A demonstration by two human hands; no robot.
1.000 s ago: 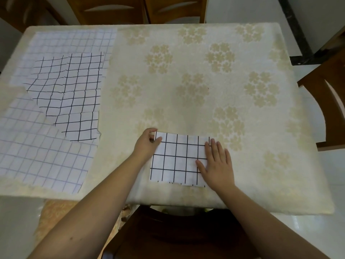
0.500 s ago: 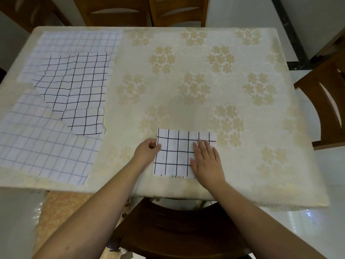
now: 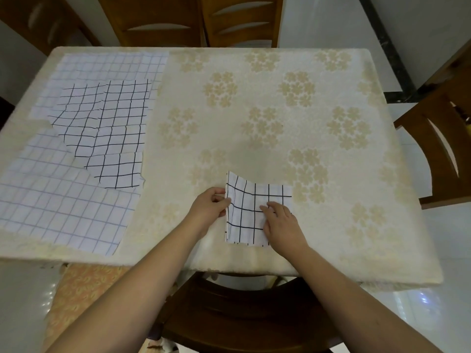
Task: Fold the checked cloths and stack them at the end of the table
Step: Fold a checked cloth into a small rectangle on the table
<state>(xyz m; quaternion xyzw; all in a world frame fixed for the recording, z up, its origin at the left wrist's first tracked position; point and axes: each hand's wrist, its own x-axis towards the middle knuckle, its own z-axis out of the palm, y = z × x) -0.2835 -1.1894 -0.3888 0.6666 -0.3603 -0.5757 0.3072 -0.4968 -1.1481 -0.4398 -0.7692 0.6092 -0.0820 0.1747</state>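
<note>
folded cloth (image 3: 251, 207): small black-grid piece near the front edge of the desk (image 3: 254, 98), far-left corner lifted up off the surface

left hand (image 3: 209, 207): pinching that cloth's left edge, thumb on top

right hand (image 3: 283, 225): on the cloth's right half, fingers bent, pressing it down

other cloths: bold-grid one (image 3: 107, 123) lying open on the desk's left side, on top of two faint-grid ones (image 3: 63, 205)

chairs (image 3: 438, 138): wooden, around the desk
</note>
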